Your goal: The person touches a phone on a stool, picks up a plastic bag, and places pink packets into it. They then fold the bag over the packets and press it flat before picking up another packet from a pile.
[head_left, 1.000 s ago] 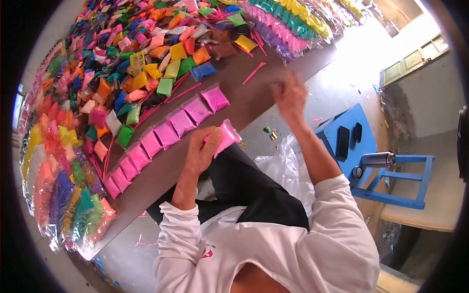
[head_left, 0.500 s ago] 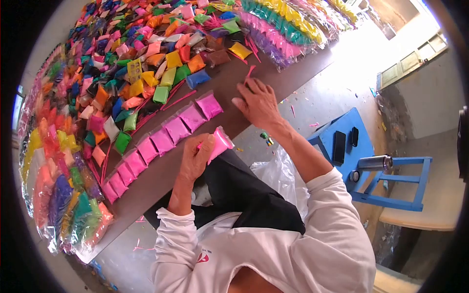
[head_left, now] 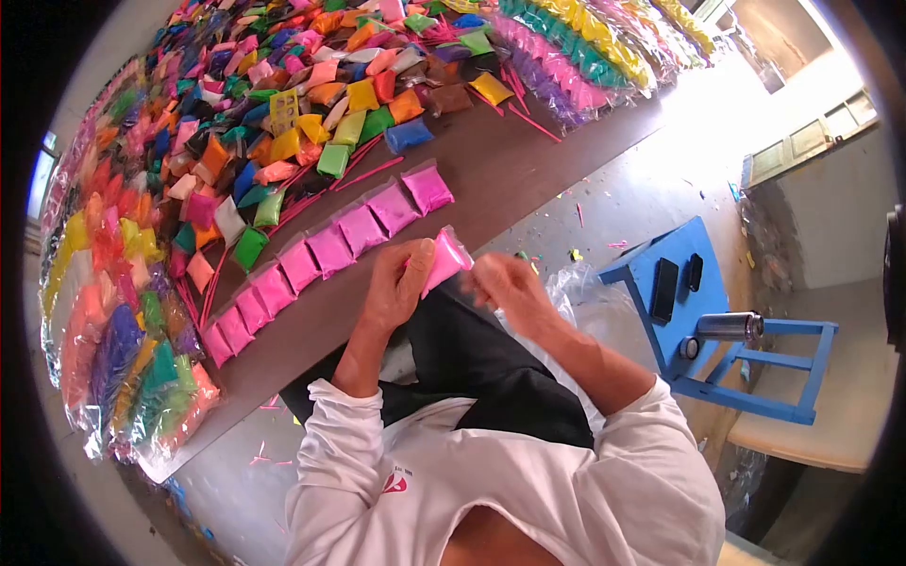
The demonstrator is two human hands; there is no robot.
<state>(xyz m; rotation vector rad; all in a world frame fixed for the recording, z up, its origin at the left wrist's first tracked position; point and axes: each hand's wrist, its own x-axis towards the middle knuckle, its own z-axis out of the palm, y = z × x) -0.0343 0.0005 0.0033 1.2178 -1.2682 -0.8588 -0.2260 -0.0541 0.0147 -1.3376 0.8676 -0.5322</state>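
Head view: blue stool [head_left: 681, 311] beside table [head_left: 528, 179], bearing flask [head_left: 729, 326].

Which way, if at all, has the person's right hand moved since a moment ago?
Yes: the right hand moved back from over the dark tabletop to beside the held pink packet.

You have nine square pink plastic packets [head_left: 360, 229] in the row on the brown worktop [head_left: 491, 184], one pink packet in hand [head_left: 446, 259], and, right, one silver metal bottle [head_left: 729, 326].
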